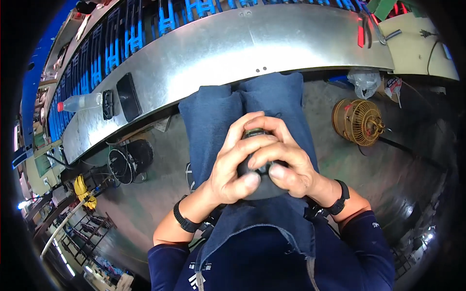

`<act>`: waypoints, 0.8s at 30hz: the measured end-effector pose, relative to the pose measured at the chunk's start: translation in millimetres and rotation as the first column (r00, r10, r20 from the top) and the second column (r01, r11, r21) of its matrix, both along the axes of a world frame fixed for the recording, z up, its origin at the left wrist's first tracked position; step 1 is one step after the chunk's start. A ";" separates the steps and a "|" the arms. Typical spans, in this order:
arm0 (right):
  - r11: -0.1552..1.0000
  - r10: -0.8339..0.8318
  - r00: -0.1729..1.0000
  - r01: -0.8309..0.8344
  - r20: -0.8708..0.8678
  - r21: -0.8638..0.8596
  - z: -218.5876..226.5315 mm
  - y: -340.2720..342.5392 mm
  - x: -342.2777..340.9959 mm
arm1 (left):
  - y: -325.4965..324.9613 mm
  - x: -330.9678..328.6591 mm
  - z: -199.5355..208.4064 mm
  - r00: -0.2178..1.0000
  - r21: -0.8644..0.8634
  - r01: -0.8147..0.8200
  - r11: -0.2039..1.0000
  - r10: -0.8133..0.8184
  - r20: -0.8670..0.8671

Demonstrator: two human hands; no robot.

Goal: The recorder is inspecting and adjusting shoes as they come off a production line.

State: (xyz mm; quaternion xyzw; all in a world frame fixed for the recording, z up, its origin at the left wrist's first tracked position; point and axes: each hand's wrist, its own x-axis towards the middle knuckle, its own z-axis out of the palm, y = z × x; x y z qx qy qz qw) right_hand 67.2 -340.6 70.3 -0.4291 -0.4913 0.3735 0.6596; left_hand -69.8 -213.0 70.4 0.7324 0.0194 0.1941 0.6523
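Above my lap, both hands are wrapped round a dark, rounded object (262,191) with a smooth dark grey lower part and a hint of green near its top. Most of it is hidden by the fingers, so its kind cannot be made out. My left hand (235,162) curls over its left side, thumb toward me. My right hand (291,165) grips the other side, its fingers bent across the top and meeting those of the left. A dark blue apron (257,228) lies beneath the hands, over my thighs.
A curved metal bench (204,53) runs ahead, with blue racks (131,36) behind it. On it lie a phone (128,97), a clear bottle (82,103) and red-handled pliers (360,33). A black bucket (138,155) stands left; a round slatted cage (357,122) sits right, below a plastic bag (364,83).
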 end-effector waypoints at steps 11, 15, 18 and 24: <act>0.977 -0.124 0.973 0.085 -0.194 -0.197 13.8 -36.0 -2.9 | -26.8 -58.5 -35.9 0.975 0.102 0.003 0.995 0.020 -0.221; 0.971 -0.178 0.984 0.179 0.020 -0.156 22.8 -44.4 -1.8 | -41.6 -50.2 -27.8 0.926 0.207 0.109 0.972 -0.024 -0.376; 0.992 -0.122 0.922 0.110 -0.368 -0.054 33.6 -54.9 5.5 | -9.3 -28.2 20.6 0.955 0.468 0.271 0.841 -0.174 -0.242; 0.967 0.077 0.651 -0.234 -0.755 -0.102 9.3 -66.1 8.3 | 18.5 -14.4 111.3 0.986 0.865 -0.169 0.473 0.092 0.142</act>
